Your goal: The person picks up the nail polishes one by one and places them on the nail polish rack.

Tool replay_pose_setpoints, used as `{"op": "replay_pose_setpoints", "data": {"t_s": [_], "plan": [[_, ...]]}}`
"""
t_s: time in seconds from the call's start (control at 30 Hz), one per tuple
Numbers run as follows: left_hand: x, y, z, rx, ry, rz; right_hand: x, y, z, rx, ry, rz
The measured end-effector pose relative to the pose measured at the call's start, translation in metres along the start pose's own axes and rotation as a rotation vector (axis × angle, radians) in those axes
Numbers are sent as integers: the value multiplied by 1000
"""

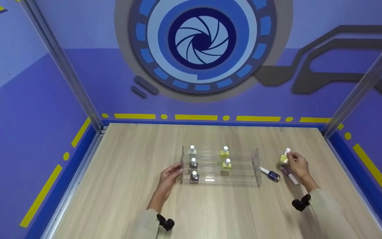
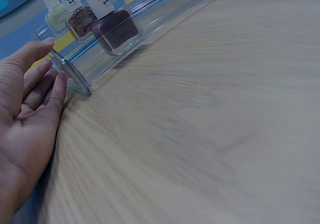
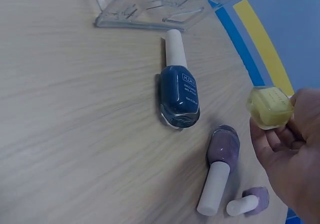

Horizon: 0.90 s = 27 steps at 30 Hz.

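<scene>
My right hand (image 1: 297, 165) pinches a bottle of yellow nail polish (image 3: 270, 107), its white cap pointing up in the head view. Below that hand lies a mauve nail polish bottle (image 3: 223, 148) on its side. A dark blue nail polish bottle (image 3: 179, 94) lies between it and a clear acrylic rack (image 1: 256, 166). With fingers fairly straight, my left hand (image 2: 31, 116) touches the rack's left end panel. Several bottles stand on the tiers: a pale one (image 2: 57, 16), a glittery one (image 2: 82, 21) and a dark purple one (image 2: 116, 31) at left, yellow ones (image 1: 226, 164) farther right.
A small purple bottle (image 3: 256, 201) lies beside the mauve one in the right wrist view. The wooden table (image 1: 211, 212) ends at a blue patterned back wall (image 1: 197, 109), with metal posts (image 1: 360, 79) at the far corners.
</scene>
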<state>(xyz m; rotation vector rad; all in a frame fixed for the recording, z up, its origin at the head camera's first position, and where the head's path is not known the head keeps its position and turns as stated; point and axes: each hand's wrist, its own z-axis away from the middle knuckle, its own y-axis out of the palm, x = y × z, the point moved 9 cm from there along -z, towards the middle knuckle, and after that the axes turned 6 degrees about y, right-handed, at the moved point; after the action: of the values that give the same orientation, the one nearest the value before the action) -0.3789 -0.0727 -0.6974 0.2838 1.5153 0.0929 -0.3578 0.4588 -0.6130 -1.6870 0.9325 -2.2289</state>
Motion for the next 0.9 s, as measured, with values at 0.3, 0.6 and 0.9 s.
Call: {"op": "replay_pose_setpoints", "data": {"t_s": [0.3, 0.6, 0.9], "plan": [[2, -1, 3, 8, -6, 0, 12, -3, 18, 89, -45, -151], [0, 0, 3, 5, -9, -11, 23, -3, 28, 155, -20, -281], [-1, 1, 3, 6, -5, -7, 41, -1, 39, 156, -118, -307]]}}
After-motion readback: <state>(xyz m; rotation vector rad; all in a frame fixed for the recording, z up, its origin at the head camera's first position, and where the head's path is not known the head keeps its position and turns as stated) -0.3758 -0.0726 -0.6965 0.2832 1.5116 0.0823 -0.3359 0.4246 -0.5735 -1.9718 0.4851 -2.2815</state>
